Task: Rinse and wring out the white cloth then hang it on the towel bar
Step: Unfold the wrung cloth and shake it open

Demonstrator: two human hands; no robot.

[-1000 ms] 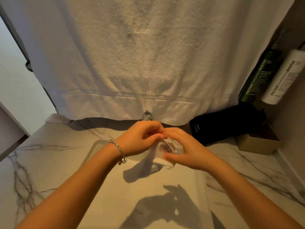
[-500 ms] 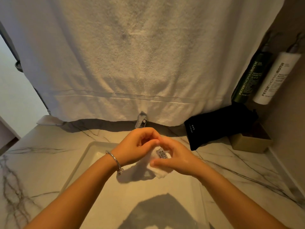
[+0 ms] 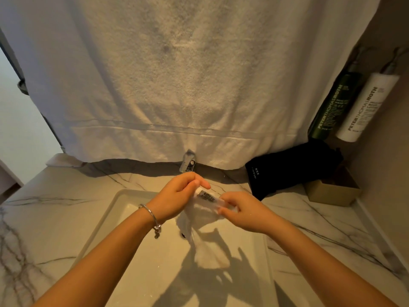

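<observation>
Big white towel (image 3: pixel 188 85) hangs across far wall, hem just above tap (image 3: pixel 187 163). Marble table (image 3: pixel 51 207) carries rectangular sink (image 3: pixel 137 262); no standing water visible in it. Black pouch (image 3: pixel 287 167) far right, cardboard box (image 3: pixel 332 191) beside it, contents unclear; dark bottle (image 3: pixel 332 107) and white bottle (image 3: pixel 367 107) lean at wall. Both forearms reach in over sink. Left hand (image 3: pixel 179 196) curled, right hand (image 3: pixel 243 211) pinching: each grips top edge of white cloth (image 3: pixel 205 244), label stretched between them. Cloth long axis runs far-to-near, free end drooping toward near side of sink. Bracelet (image 3: pixel 152 216) on left wrist.
</observation>
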